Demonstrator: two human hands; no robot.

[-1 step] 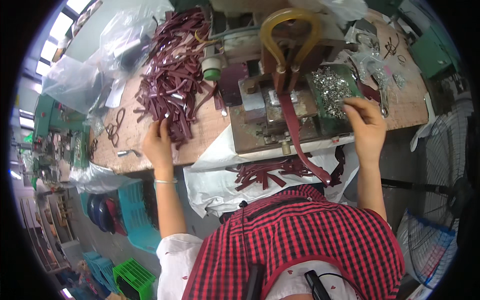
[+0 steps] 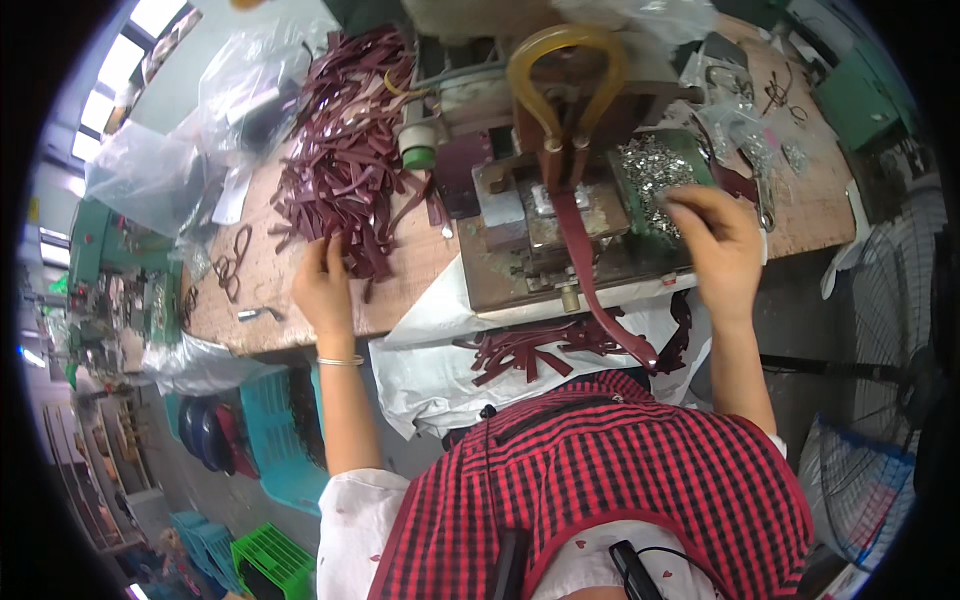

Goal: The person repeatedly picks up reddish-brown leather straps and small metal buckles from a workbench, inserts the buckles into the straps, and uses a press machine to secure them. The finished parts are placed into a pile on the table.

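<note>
A large heap of maroon strips, leather-like, covers the left part of the bench. My left hand reaches its near edge, fingers stretched and slightly apart, fingertips against the strips. To the right, my right hand is over the near side of a green tray of small shiny metal pieces. Its thumb and bent fingers come together; whatever is between them is too small to make out. Between my hands stands a bench press. One long maroon strip hangs from under its head toward my lap.
More maroon strips lie on a white sheet below the bench edge. Clear plastic bags sit at the back left. A caged fan stands at the right, and a teal chair at the lower left.
The whole view has shifted slightly. My left hand stays at the heap, a little farther right in view; my right hand stays by the metal pieces. The hanging strip keeps its place.
</note>
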